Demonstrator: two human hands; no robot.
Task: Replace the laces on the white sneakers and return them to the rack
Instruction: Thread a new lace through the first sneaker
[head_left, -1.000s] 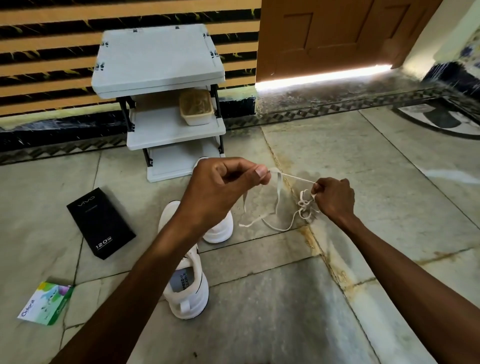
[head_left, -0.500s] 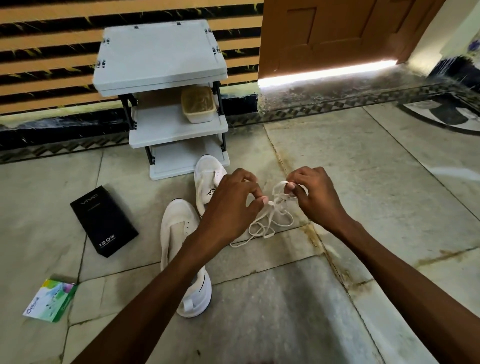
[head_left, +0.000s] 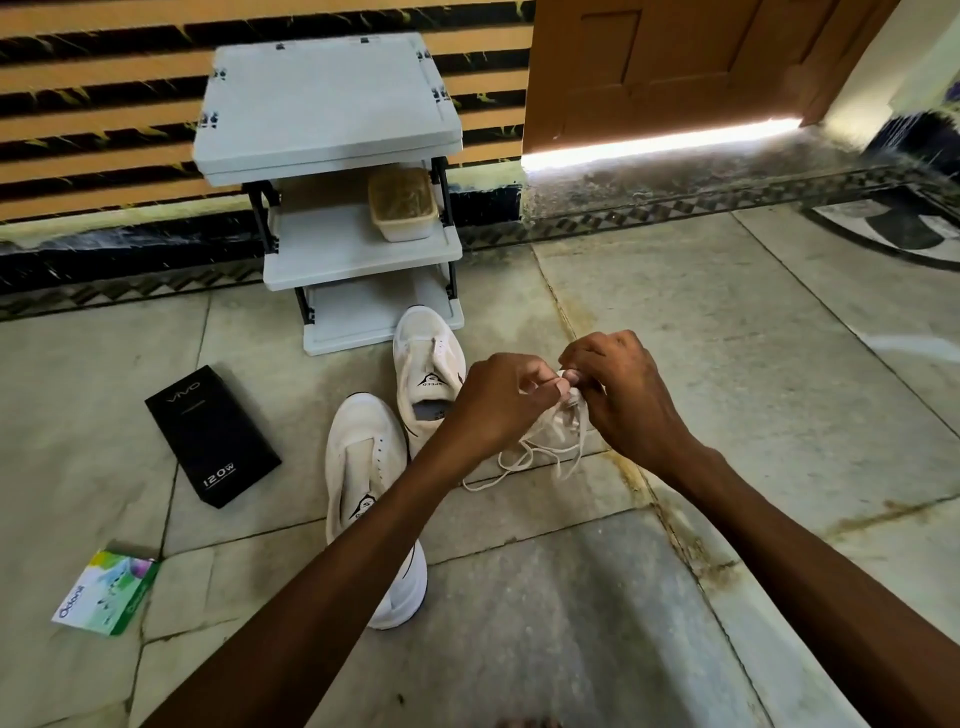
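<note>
Head camera, looking down on a worn stone-tiled floor (head_left: 727, 374): a person's left hand (head_left: 498, 402) and right hand (head_left: 621, 397) are meeting at the fingertips, each pinching a bunched white lace (head_left: 563, 418) between thumb and curled fingers; the flat, woven lace is hanging below the hands in loose loops and drooping toward the tile, just right of the shoes; two white sneakers are lying side by side on the floor, toes pointing at the rack (head_left: 327, 109); the far sneaker (head_left: 428, 343) is sitting with its toe just in front of the lowest shelf, while the near sneaker (head_left: 358, 447) is lying partly under the left forearm; both are showing smooth rounded toes, rows of small eyelets and a black triangular logo on the tongue; the three-tier rack, pale grey slabs on black posts, is standing against a striped wall beside a wooden door (head_left: 675, 67), carrying a translucent rectangular tub (head_left: 402, 208) on its middle shelf; a matte black box (head_left: 213, 436) and a glossy green packet (head_left: 106, 592) are lying to the left.
</note>
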